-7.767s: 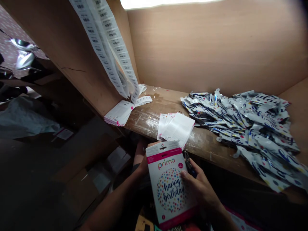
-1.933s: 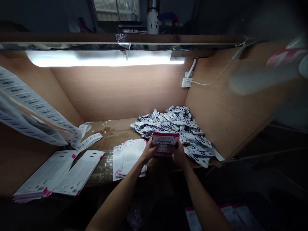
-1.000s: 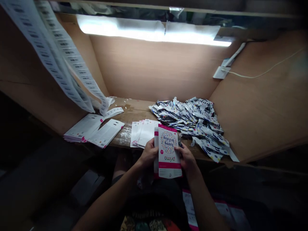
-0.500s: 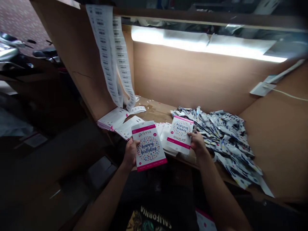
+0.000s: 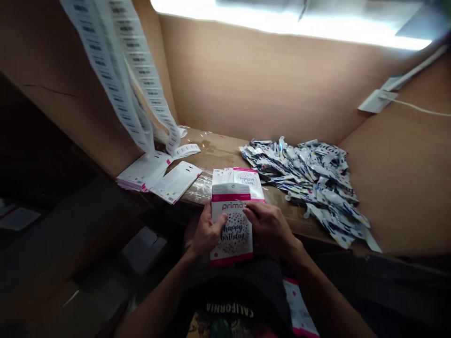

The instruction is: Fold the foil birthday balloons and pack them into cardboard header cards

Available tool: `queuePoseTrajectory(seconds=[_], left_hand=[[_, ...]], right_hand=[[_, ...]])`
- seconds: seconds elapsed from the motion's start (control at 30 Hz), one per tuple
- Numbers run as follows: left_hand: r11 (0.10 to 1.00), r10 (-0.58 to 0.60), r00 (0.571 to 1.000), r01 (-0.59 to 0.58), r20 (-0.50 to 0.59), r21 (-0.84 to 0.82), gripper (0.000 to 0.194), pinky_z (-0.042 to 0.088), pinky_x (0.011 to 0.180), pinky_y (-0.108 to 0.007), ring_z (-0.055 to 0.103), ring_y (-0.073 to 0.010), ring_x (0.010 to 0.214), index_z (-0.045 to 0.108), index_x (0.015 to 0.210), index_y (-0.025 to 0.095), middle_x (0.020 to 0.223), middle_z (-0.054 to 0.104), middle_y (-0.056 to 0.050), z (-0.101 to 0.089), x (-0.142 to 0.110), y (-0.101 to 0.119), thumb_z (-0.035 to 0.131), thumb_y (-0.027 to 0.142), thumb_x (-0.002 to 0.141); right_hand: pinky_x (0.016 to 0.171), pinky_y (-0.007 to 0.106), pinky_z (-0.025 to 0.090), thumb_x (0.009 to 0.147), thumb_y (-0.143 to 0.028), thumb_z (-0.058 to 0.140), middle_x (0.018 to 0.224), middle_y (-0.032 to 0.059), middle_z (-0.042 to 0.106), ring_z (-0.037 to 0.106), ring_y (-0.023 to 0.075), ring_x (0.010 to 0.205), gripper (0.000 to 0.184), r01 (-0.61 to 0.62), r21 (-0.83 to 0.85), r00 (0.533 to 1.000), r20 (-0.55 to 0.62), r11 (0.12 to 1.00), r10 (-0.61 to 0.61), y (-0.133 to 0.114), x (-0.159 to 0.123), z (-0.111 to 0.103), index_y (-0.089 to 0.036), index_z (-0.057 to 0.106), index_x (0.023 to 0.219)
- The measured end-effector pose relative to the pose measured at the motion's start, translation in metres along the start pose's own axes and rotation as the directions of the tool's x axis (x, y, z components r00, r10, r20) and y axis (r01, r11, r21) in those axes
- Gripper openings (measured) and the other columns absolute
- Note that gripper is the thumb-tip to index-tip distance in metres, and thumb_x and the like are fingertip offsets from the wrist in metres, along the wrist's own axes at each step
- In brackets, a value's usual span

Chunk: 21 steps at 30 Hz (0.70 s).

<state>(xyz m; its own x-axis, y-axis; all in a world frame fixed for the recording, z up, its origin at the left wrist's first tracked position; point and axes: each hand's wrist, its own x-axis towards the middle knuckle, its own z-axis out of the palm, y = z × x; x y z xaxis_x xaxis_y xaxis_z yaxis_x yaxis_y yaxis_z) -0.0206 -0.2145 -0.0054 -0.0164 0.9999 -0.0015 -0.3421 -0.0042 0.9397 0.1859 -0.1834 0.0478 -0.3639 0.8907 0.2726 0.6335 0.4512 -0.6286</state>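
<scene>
My left hand [image 5: 207,231] grips a white and pink happy birthday packet [image 5: 233,246] by its left side, thumb across the front. The packet stands upright close to my body, its pale top flap [image 5: 225,188] showing above the pink band. At its upper right edge is my right hand [image 5: 270,227], fingers closed in a pinch over the printed word. A thin sliver shows at those fingertips, too small to name. Just behind, another happy birthday packet [image 5: 259,190] lies upside down to me on the table, overlapping several white packets [image 5: 218,176].
Stacked white cards [image 5: 144,170] and a loose white card [image 5: 176,183] lie at the left. Barcode label strips [image 5: 141,65] hang above them. A heap of silvery printed foil pieces [image 5: 306,173] covers the table's right side. Wooden panels [image 5: 246,80] enclose the back and sides.
My right hand has let go of the second packet, now lying on the table, and moved left to the held packet. My left hand has drawn that packet nearer my body. The view has tilted down.
</scene>
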Motion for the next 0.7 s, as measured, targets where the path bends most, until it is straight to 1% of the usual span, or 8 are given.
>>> queuePoseTrajectory(seconds=[0.13, 0.23, 0.3, 0.37, 0.43, 0.5, 0.6, 0.7], left_hand=[[0.998, -0.007, 0.999, 0.005, 0.036, 0.069, 0.042, 0.061, 0.084, -0.034, 0.073, -0.0242, 0.096, 0.056, 0.129, 0.023, 0.117, 0.074, -0.009, 0.007, -0.004, 0.0, 0.071, 0.034, 0.091], [0.994, -0.039, 0.998, 0.032, 0.059, 0.108, 0.041, 0.06, 0.075, -0.031, 0.072, -0.0235, 0.089, 0.059, 0.129, 0.024, 0.111, 0.076, -0.008, 0.007, -0.009, -0.001, 0.07, 0.036, 0.092], [0.978, -0.037, 0.996, 0.019, 0.082, 0.208, 0.039, 0.057, 0.069, -0.028, 0.071, -0.0213, 0.081, 0.063, 0.128, 0.023, 0.103, 0.076, -0.006, 0.006, -0.013, -0.002, 0.07, 0.036, 0.092], [0.938, -0.018, 0.991, -0.029, 0.132, 0.345, 0.039, 0.055, 0.069, -0.026, 0.068, -0.0187, 0.076, 0.065, 0.129, 0.023, 0.096, 0.076, -0.004, 0.004, -0.015, -0.003, 0.068, 0.034, 0.093], [0.913, -0.013, 0.987, -0.054, 0.162, 0.404, 0.04, 0.055, 0.075, -0.026, 0.068, -0.0185, 0.082, 0.062, 0.132, 0.022, 0.101, 0.075, -0.004, 0.001, -0.017, -0.004, 0.066, 0.031, 0.094], [0.932, -0.036, 0.991, -0.014, 0.131, 0.362, 0.042, 0.057, 0.082, -0.029, 0.07, -0.0203, 0.093, 0.056, 0.135, 0.023, 0.113, 0.073, -0.005, -0.003, -0.019, -0.004, 0.064, 0.03, 0.095], [0.963, -0.094, 0.992, 0.069, 0.083, 0.262, 0.044, 0.059, 0.085, -0.034, 0.071, -0.0219, 0.098, 0.05, 0.137, 0.025, 0.12, 0.072, -0.007, -0.008, -0.022, -0.003, 0.063, 0.031, 0.095], [0.965, -0.112, 0.989, 0.085, 0.097, 0.247, 0.046, 0.06, 0.087, -0.035, 0.071, -0.0231, 0.101, 0.05, 0.138, 0.026, 0.122, 0.071, -0.007, -0.01, -0.027, -0.001, 0.065, 0.032, 0.094]], right_hand=[[0.069, 0.03, 0.046, 0.105, -0.045, 0.049, 0.089, 0.0068, 0.077, 0.068, 0.0218, 0.074, 0.033, -0.02, -0.273, 0.999, 0.019, 0.962, 0.026, -0.011, -0.005, 0.003, -0.027, 0.076, 0.109], [0.064, 0.029, 0.042, 0.105, -0.045, 0.051, 0.081, 0.0074, 0.075, 0.065, 0.0196, 0.061, 0.031, -0.059, -0.402, 0.997, 0.029, 0.914, 0.077, -0.012, -0.01, 0.008, -0.027, 0.075, 0.102], [0.064, 0.03, 0.043, 0.105, -0.041, 0.052, 0.08, 0.0096, 0.075, 0.066, 0.0206, 0.059, 0.028, -0.108, -0.477, 0.986, 0.062, 0.872, 0.156, -0.015, -0.01, 0.013, -0.024, 0.074, 0.099], [0.067, 0.032, 0.046, 0.105, -0.035, 0.051, 0.084, 0.0133, 0.076, 0.07, 0.024, 0.065, 0.027, -0.143, -0.54, 0.962, 0.122, 0.829, 0.245, -0.018, -0.008, 0.017, -0.021, 0.074, 0.1], [0.071, 0.034, 0.048, 0.106, -0.035, 0.047, 0.089, 0.0151, 0.077, 0.073, 0.027, 0.073, 0.032, -0.137, -0.563, 0.931, 0.208, 0.815, 0.301, -0.02, -0.007, 0.014, -0.019, 0.074, 0.101], [0.075, 0.034, 0.049, 0.108, -0.04, 0.041, 0.091, 0.0132, 0.078, 0.074, 0.0273, 0.08, 0.04, -0.128, -0.548, 0.907, 0.273, 0.827, 0.321, -0.022, -0.007, 0.006, -0.021, 0.075, 0.098], [0.076, 0.031, 0.048, 0.109, -0.045, 0.038, 0.094, 0.0086, 0.079, 0.074, 0.0247, 0.086, 0.044, -0.157, -0.51, 0.915, 0.246, 0.846, 0.318, -0.025, -0.01, -0.008, -0.023, 0.075, 0.098], [0.075, 0.029, 0.046, 0.11, -0.043, 0.037, 0.097, 0.0074, 0.079, 0.073, 0.0231, 0.087, 0.042, -0.171, -0.497, 0.931, 0.201, 0.851, 0.305, -0.03, -0.011, -0.011, -0.024, 0.073, 0.101]])
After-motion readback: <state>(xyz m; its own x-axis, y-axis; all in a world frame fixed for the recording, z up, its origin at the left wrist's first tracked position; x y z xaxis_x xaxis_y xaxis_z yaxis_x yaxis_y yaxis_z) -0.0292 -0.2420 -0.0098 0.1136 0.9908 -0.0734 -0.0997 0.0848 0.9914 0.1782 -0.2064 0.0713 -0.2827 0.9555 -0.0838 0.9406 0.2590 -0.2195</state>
